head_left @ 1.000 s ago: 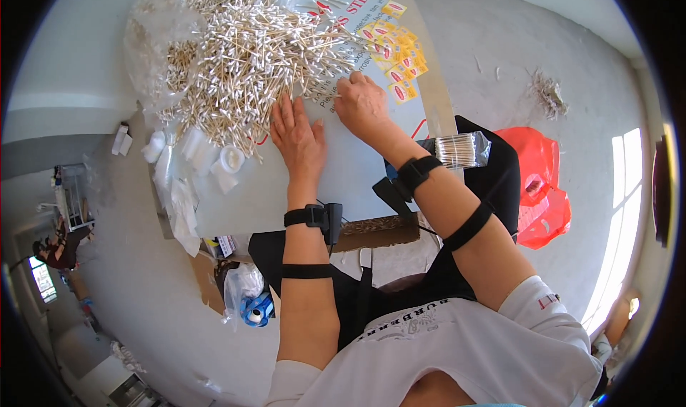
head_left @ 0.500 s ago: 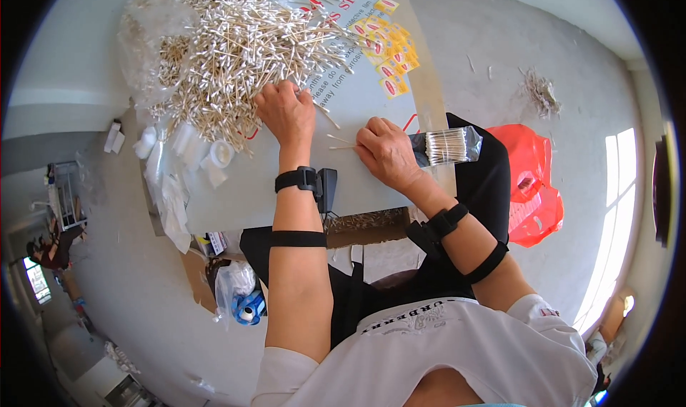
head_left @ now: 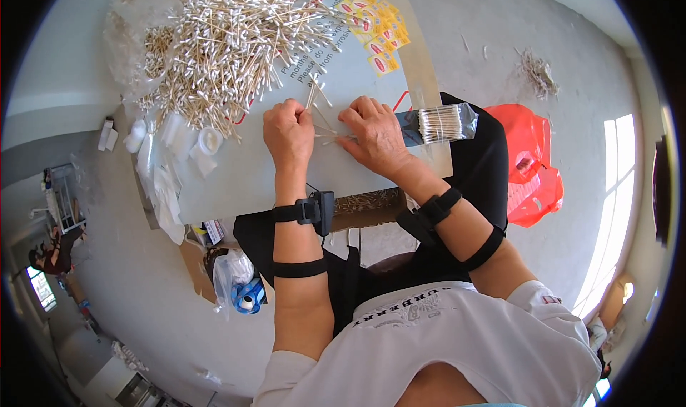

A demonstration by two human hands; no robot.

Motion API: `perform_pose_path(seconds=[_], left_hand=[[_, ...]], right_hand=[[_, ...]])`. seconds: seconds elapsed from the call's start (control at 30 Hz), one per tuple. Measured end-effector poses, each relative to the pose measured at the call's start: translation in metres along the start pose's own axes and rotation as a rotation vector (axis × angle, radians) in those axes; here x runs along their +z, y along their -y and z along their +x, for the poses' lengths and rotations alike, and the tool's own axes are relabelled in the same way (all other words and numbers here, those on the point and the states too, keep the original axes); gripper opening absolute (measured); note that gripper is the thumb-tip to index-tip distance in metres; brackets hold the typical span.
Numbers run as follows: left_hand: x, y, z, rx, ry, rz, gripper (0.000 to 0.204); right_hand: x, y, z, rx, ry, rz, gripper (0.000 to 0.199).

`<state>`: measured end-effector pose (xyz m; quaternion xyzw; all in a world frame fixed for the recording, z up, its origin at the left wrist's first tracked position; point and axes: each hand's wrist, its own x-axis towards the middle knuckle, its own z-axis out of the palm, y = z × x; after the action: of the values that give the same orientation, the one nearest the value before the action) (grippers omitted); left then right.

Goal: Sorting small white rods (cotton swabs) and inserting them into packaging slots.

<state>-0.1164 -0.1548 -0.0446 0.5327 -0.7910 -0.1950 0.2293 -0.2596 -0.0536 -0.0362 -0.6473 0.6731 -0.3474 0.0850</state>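
My left hand (head_left: pixel 289 134) is closed in a pinch on a few cotton swabs (head_left: pixel 311 94), which stick up past its fingertips above the table. Facing it, my right hand (head_left: pixel 376 137) has its fingers curled, and other swabs (head_left: pixel 325 130) reach out from between its thumb and forefinger toward my left hand. How those are gripped is partly hidden. A large heap of loose cotton swabs (head_left: pixel 229 50) lies beyond my left hand. To the right of my right hand, a clear packet of swabs (head_left: pixel 441 123) lies in a row at the table's edge.
Yellow paper labels (head_left: pixel 379 35) are scattered at the far right of the table (head_left: pixel 250 182). Clear plastic bags and white rolls (head_left: pixel 209 141) sit at the left edge. An open box of swabs (head_left: pixel 368 201) is below the front edge. A red bag (head_left: pixel 532 167) lies on the floor.
My left hand has drawn back from the heap toward me, bringing swabs with it. My right hand's thumb and forefinger have spread apart somewhat, close to the left hand.
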Motion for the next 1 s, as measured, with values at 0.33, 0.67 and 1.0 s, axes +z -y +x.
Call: perform_pose_path(seconds=[0.33, 0.67, 1.0], left_hand=[[-0.023, -0.003, -0.002, 0.13, -0.043, 0.043, 0.017], [-0.011, -0.015, -0.018, 0.294, 0.155, 0.061, 0.013], [-0.007, -0.004, -0.015, 0.051, -0.059, 0.086, 0.019]], right_hand=[[0.003, -0.015, -0.002, -0.013, 0.001, 0.071, 0.014], [-0.003, -0.012, -0.007, -0.062, 0.053, 0.102, 0.015], [0.011, -0.016, 0.026, 0.116, 0.076, 0.022, 0.01]])
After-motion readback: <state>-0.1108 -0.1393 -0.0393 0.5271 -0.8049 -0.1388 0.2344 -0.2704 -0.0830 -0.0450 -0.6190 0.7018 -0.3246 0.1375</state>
